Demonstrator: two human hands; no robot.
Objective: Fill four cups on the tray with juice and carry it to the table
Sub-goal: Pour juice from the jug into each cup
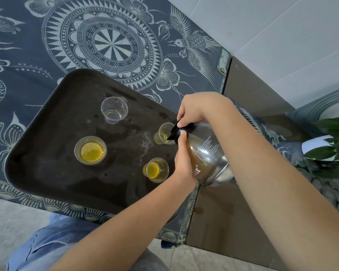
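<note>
A dark tray (47,169) lies on the patterned cloth. On it stand clear plastic cups: one at the near left (90,150) and one at the near right (155,169) hold yellow juice, and the far cup (114,109) holds almost nothing. A glass jug (207,153) with a black collar is tipped over the right cup (163,133), which has a little juice in it. My right hand (196,108) grips the jug's top from above. Near the neck, my left hand (182,159) supports the underside of the jug.
The blue patterned tablecloth (106,42) covers a dark table whose bare brown edge (243,222) shows at right. A potted green plant (333,141) and a translucent chair (321,106) stand at the right. My knee in jeans (47,245) is below.
</note>
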